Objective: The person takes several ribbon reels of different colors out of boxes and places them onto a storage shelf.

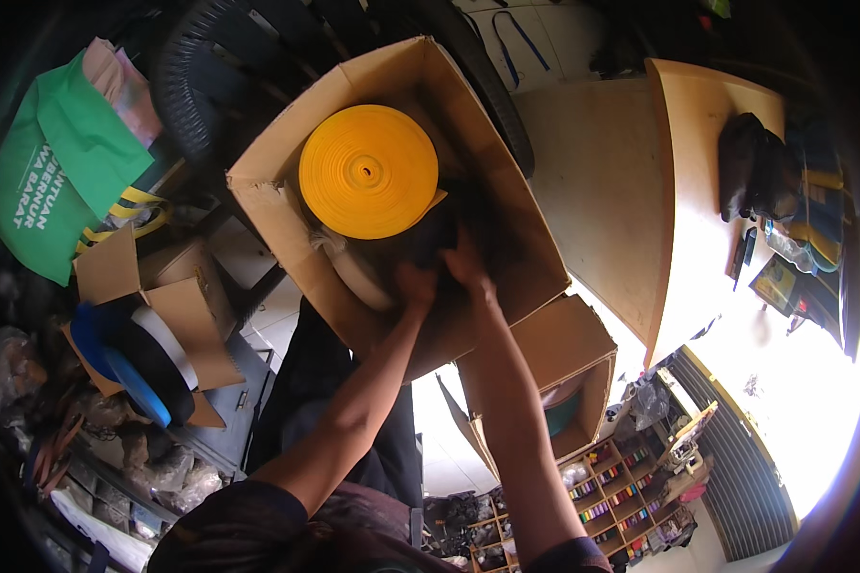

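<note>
Head view: work left hand (417, 284) and right hand (466, 262) inside cardboard box (269, 202), clear of yellow roll (368, 172); cannot tell either grip in shadow.

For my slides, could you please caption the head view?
The left hand and right hand reach inside an open cardboard box near a yellow roll.

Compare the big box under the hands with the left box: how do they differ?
Size: the big box looks larger than the left box.
Contents: the big box holds a yellow roll; the left box holds black and white rolls, among others.
Handling: the left hand and right hand reach into the big box; neither touches the left box.
Shared: both are open brown cardboard.
</note>
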{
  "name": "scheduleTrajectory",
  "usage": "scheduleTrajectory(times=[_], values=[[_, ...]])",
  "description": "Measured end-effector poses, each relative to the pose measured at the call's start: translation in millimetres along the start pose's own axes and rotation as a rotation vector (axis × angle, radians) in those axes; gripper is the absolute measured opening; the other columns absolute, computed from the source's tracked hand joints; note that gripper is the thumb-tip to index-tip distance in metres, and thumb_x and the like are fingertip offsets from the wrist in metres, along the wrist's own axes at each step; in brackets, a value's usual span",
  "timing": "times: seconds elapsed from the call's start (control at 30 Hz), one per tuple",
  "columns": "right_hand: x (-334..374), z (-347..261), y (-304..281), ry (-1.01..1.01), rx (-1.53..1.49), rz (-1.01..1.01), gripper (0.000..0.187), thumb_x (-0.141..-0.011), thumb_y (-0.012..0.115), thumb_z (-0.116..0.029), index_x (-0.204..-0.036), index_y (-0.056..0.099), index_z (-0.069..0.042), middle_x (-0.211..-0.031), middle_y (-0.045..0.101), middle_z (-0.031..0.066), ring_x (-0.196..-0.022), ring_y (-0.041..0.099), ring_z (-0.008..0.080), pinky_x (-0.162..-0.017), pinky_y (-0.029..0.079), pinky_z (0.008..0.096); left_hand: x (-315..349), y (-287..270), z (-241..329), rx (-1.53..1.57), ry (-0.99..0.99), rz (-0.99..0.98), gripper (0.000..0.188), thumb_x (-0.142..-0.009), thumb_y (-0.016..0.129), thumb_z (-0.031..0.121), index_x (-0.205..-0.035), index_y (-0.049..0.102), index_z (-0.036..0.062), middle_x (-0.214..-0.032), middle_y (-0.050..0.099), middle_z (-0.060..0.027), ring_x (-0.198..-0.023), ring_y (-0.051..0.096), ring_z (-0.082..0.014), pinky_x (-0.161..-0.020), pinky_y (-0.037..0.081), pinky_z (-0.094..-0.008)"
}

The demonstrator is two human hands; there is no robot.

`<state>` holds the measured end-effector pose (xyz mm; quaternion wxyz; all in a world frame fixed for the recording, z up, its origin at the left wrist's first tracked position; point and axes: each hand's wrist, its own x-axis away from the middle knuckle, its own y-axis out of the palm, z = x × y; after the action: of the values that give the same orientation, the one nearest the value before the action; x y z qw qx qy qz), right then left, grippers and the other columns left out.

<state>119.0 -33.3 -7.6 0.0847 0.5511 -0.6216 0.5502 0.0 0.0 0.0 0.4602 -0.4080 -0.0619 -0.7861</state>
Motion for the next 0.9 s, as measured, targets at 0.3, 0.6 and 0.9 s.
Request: scheduleTrajectory(times=[0.3, 0.6, 0.9], values=[[52.9, -69.2, -96.2, 0.47, -0.477, 0.206, 0.076, -0.083, 0.056, -0.063, -0.097, 0.063, 0.012, -0.099, 0.06, 0.0365, -0.104, 0.059, 0.0463, -0.087, 0.043, 0.047, 45.2, 19.4, 72.7, -0.24, 0.277, 0.211, 0.031, -0.074, 0.074, 0.02, -0.091, 0.057, 0.002, -0.092, 0.06, -0.0185, -0.086, 0.061, -0.0387, -0.075, 0.048, -0.0448], [71.4, -75.7, -84.5, 0.413, -0.136, 0.355, 0.052, -0.063, 0.077, -0.042, -0.076, 0.066, 0.008, -0.083, 0.068, 0.0259, -0.08, 0.069, 0.0375, -0.069, 0.052, 0.0438, 71.9, -10.8, 72.2, -0.236, 0.5, 0.256, 0.031, -0.066, 0.077, 0.012, -0.088, 0.056, 0.0046, -0.084, 0.055, -0.0156, -0.08, 0.056, -0.0361, -0.07, 0.047, -0.0442], [172.1, -107.4, -89.1, 0.279, -0.513, 0.64, 0.042, -0.064, 0.08, -0.03, -0.078, 0.064, 0.006, -0.072, 0.067, 0.0158, -0.068, 0.065, 0.0239, -0.064, 0.05, 0.0356, 140.4, -80.2, 96.0, -0.232, 0.762, 0.175, 0.048, -0.068, 0.074, 0.005, -0.113, 0.057, 0.003, -0.103, 0.061, -0.0183, -0.099, 0.059, -0.0377, -0.086, 0.051, -0.0433]])
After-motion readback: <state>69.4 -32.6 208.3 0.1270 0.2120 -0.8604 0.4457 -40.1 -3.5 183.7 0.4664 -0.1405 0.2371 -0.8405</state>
